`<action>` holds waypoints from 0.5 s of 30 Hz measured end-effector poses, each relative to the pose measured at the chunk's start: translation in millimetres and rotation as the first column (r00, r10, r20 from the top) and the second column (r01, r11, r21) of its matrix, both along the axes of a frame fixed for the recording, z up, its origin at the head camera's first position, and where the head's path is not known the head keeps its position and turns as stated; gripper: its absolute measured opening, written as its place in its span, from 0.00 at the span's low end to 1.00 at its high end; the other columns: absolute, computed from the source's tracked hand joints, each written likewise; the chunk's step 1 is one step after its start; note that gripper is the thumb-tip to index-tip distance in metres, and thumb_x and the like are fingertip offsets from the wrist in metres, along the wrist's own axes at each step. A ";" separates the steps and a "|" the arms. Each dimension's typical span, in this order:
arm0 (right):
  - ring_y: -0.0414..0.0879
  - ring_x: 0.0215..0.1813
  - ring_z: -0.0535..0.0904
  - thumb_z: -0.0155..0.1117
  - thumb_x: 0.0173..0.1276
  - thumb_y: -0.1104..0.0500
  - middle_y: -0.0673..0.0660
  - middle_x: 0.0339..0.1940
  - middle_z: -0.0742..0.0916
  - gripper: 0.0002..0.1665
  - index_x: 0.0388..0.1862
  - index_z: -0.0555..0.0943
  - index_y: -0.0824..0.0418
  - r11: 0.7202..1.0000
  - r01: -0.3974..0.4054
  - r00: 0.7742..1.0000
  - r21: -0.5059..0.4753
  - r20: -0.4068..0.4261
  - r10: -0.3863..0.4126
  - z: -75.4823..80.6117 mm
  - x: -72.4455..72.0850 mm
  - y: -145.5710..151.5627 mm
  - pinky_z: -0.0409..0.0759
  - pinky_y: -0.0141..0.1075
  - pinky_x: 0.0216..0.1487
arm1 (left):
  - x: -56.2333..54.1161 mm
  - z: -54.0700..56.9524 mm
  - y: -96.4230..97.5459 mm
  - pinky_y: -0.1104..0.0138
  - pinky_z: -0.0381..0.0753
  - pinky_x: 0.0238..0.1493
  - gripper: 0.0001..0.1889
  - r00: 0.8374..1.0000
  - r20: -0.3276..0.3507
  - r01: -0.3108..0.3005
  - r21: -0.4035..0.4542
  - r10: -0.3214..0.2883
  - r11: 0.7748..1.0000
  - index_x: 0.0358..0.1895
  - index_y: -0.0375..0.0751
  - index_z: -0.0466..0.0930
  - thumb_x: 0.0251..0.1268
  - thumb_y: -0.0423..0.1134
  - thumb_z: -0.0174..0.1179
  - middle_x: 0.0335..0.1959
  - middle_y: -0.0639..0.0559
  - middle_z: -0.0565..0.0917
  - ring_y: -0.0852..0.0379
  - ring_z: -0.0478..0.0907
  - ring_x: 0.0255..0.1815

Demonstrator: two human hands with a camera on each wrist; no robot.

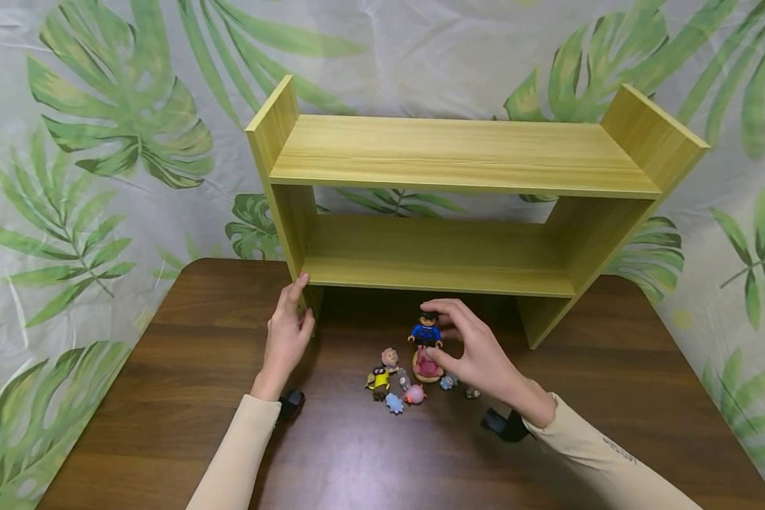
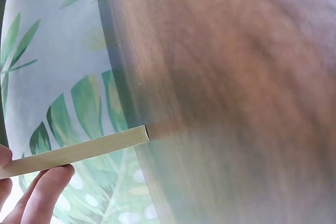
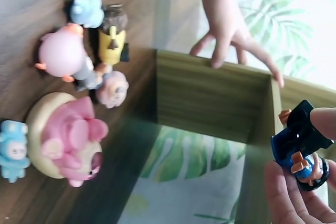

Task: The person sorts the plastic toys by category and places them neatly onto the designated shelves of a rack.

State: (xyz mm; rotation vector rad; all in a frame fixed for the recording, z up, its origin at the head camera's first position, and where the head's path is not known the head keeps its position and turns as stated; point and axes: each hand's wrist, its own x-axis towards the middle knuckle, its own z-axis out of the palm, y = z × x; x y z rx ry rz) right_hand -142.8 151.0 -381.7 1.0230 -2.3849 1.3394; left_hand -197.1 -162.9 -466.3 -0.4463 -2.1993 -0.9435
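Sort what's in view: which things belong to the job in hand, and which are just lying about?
Job in hand:
blue-clad toy man, pinched by the right hand
wooden shelf, gripped by the left hand

Just lying about, untouched, though some may belong too:
pink toy on a round base
round pink toy
yellow-topped toy
leafy cloth, only backdrop

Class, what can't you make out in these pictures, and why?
Lettering on the right sleeve: head view, too small to read.
Dark little toy by the right hand: head view, too small to identify.
Part of the blue-shirted toy figure: right wrist view, covered by the right hand.
Most of the left hand: left wrist view, cut off by the left and bottom edges.
Grain of the tabletop: left wrist view, blurred.
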 end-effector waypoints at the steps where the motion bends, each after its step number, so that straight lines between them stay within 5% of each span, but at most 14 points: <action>1: 0.48 0.48 0.76 0.72 0.51 0.74 0.55 0.57 0.76 0.37 0.61 0.71 0.64 1.000 -0.002 1.000 -0.003 0.006 0.002 1.7 -1.2 -1.1 0.80 0.41 0.46 | -0.2 -0.1 0.0 0.66 0.65 0.19 0.47 1.000 0.000 0.001 0.001 -0.001 1.000 0.72 0.62 0.54 0.54 0.15 0.55 0.58 0.40 0.71 0.61 0.57 0.18; 15: 0.49 0.52 0.76 0.70 0.56 0.72 0.57 0.59 0.75 0.35 0.63 0.70 0.61 0.999 -0.041 0.999 0.001 0.008 0.041 26.6 -19.7 -20.5 0.78 0.43 0.50 | 0.1 0.7 0.3 0.66 0.65 0.19 0.46 1.000 0.003 0.004 0.003 -0.004 1.000 0.72 0.61 0.54 0.54 0.15 0.55 0.57 0.40 0.71 0.60 0.56 0.19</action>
